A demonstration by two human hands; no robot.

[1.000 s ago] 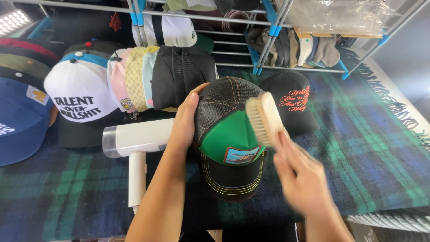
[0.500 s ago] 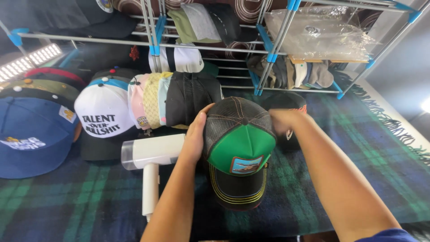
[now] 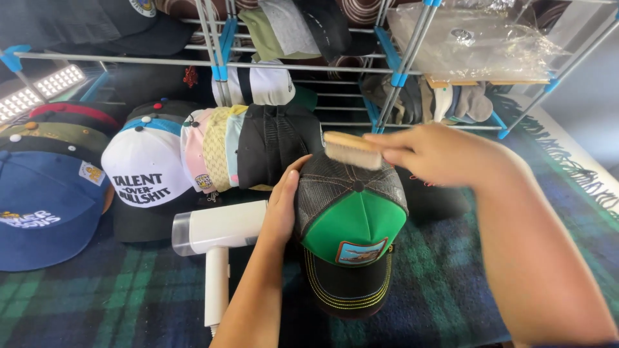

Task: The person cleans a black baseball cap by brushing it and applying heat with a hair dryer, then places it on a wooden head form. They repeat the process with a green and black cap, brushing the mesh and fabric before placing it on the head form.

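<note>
Before you lies a dark green and blue plaid cloth (image 3: 451,283) spread over the counter, with a metal-tube rack with blue joints (image 3: 393,71) behind it holding more caps. A row of caps stands along the left, among them a white-fronted cap with black lettering (image 3: 145,177) and a blue cap (image 3: 42,212). A white handheld steamer (image 3: 216,232) lies just beside your left forearm.

In the middle sits the trucker cap with a green foam front, dark mesh back and black stitched brim (image 3: 351,235), resting on the cloth with its brim toward you. It looks light and soft: the foam front would dent and the mesh give, so the firm brim or the crown's side seems the safest hold.

Your left hand (image 3: 280,209) cups the crown's left side, fingers curved flat against it. Your right hand (image 3: 438,154) pinches a small wooden-backed bristle brush (image 3: 351,149), bristles touching the mesh top.

Half a second ago your right hand reached behind the cap; now the brush is plainly on the crown.
</note>
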